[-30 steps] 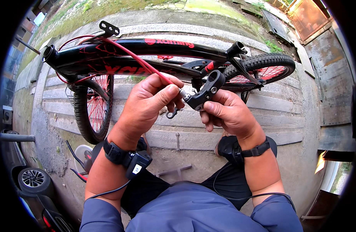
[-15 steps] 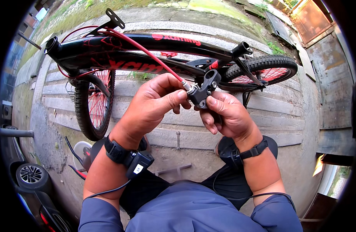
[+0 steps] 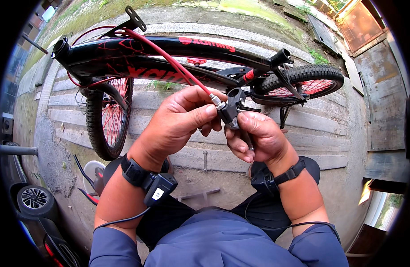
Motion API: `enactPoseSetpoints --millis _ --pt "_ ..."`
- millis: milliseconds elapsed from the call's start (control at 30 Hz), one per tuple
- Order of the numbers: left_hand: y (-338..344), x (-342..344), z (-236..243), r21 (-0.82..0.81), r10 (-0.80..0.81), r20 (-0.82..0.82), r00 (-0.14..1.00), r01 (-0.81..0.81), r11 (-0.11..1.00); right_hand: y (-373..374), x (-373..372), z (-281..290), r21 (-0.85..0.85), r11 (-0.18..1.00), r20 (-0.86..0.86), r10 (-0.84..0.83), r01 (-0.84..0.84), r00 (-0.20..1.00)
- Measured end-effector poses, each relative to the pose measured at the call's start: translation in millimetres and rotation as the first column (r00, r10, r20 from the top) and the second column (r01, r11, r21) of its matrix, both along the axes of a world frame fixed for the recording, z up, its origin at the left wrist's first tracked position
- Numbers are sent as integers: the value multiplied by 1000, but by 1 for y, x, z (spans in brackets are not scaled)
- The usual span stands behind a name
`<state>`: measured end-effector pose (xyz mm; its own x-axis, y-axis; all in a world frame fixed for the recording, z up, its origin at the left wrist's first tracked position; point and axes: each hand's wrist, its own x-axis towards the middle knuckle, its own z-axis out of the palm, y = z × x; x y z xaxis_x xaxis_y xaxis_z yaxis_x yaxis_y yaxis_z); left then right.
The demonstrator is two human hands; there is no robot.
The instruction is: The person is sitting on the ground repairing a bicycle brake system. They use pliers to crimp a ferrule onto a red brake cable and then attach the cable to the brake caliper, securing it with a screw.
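A black brake lever (image 3: 233,107) with a round handlebar clamp is held up between my hands, in front of the bicycle frame (image 3: 156,49). My right hand (image 3: 258,135) closes round its lower side, thumb on the body; part of the lever blade lies hidden in the fingers. At its silver adjuster, where a red brake cable (image 3: 180,67) comes in, my left hand (image 3: 187,111) pinches with thumb and forefinger. The cable runs back up to the front of the black and red frame.
The bicycle's front wheel (image 3: 109,120) stands at the left and its rear wheel (image 3: 305,80) at the right. A wrench (image 3: 205,161) lies on the paving before me. A white tub (image 3: 94,174) stands by my left knee, and a parked car (image 3: 40,218) is farther left.
The brake lever has turned in my right hand, so its clamp ring has swung left and now faces more upward. My left hand keeps its pinch at the cable end.
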<state>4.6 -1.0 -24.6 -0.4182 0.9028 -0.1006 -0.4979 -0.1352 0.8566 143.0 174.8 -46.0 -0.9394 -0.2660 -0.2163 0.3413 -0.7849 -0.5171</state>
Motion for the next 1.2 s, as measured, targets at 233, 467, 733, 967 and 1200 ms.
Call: enactPoseSetpoints --millis 233,467,733,967,1200 --pt "0 0 5 2 7 49 999 -7 1000 2 -1 11 198 980 -16 -34 36 999" --pt "1 -1 8 -31 26 -34 999 -27 999 3 0 15 364 930 2 -63 58 998" --pt "1 0 7 -41 34 -80 996 -37 998 3 0 12 455 887 -1 -89 79 996" --pt "1 -2 6 -28 61 -33 998 -62 998 4 -4 12 278 958 35 -87 74 996" --pt "1 0 4 -48 94 -63 994 -97 994 2 -5 13 281 959 44 -58 43 997"
